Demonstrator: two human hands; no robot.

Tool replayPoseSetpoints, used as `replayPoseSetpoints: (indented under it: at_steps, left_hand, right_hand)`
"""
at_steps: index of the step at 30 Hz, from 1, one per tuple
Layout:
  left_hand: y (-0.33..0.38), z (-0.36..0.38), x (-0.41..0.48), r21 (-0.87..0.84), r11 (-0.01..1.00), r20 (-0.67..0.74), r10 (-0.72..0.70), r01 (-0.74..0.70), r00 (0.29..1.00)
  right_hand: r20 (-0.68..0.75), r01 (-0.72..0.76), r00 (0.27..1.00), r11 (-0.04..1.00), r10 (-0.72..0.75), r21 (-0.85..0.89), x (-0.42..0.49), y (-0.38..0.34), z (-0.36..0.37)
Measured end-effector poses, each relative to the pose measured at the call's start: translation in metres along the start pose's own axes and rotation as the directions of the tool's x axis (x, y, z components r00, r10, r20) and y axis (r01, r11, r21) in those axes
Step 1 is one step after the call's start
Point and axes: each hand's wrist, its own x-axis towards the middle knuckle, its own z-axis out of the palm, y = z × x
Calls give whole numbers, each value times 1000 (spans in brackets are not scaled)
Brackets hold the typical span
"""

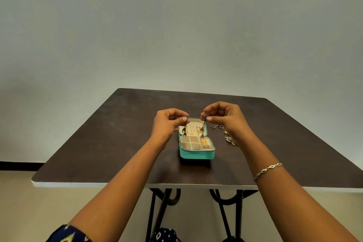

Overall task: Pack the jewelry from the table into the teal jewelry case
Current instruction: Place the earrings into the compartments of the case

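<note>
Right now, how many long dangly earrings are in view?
2. Left earring hangs pinched in the left hand, right earring in the right hand, both over the open case. Loose jewelry on the table is partly behind the right hand; more possible.

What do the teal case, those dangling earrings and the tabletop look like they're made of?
The teal case: seemingly faux leather or fabric, matte, with a soft cream lining that looks like velvet. The dangling earrings: dark, dull metal, perhaps oxidised silver; too small to be sure. The tabletop: dark brown laminate or wood, faintly scuffed, with a pale edge.
</note>
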Motion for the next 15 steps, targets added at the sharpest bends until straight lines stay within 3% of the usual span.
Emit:
replayPoseSetpoints:
  at_steps: [15]
  left_hand:
    - [-10,-3,7,16,1000,-88,-13,14,996]
  right_hand:
    - [-35,-40,999,994,37,-97,22,35,44]
